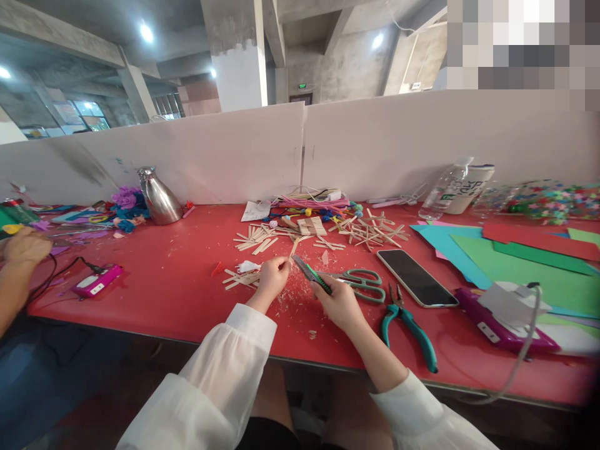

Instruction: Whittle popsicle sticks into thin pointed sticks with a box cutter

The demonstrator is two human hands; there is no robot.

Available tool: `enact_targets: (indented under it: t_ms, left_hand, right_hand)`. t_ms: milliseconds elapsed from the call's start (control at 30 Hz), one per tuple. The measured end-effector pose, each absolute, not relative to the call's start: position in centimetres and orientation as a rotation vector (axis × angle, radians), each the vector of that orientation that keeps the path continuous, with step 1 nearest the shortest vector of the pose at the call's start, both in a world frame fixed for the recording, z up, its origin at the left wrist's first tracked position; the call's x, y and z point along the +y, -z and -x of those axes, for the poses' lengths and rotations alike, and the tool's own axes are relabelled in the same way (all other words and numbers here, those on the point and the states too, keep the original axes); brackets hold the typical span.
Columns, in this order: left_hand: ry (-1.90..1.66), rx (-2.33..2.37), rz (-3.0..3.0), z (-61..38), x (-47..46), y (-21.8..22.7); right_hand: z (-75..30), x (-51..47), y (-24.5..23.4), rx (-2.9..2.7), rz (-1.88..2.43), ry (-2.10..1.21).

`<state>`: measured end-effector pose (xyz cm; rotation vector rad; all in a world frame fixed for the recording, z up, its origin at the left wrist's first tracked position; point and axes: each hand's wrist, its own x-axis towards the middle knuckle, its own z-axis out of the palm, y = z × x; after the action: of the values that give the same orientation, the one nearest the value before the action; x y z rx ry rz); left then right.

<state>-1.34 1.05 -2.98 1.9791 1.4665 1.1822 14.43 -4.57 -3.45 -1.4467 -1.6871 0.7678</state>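
Observation:
My left hand (275, 280) pinches a thin wooden craft stick (294, 247), which points up and away from me. In my right hand (338, 301) is a green and black utility knife (319, 277), its blade close to the stick's near end. Whether the blade touches the wood I cannot tell. Pale wood shavings (293, 299) lie scattered on the red table (187, 281) beneath both hands. Just past my right hand rest scissors (363, 280) with grey-green handles. Loose craft sticks (234, 278) lie left of my left hand, beside a small white piece (248, 267).
Piles of craft sticks (372, 230) lie farther back. To the right are teal-handled pliers (407, 322), a phone (417, 278), coloured paper (515, 262) and a purple power strip (506, 328). A steel jug (160, 197) stands back left. Another person's hand (28, 247) is at far left.

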Motion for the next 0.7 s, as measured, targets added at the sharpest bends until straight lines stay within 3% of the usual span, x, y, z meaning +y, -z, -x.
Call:
enact_targets:
  t_ms: [700]
  left_hand:
    - [-1.189, 1.557, -2.051, 1.15, 1.28, 3.32]
  right_hand:
    - [-13.79, -4.88, 3.05, -1.448, 1.534, -1.148]
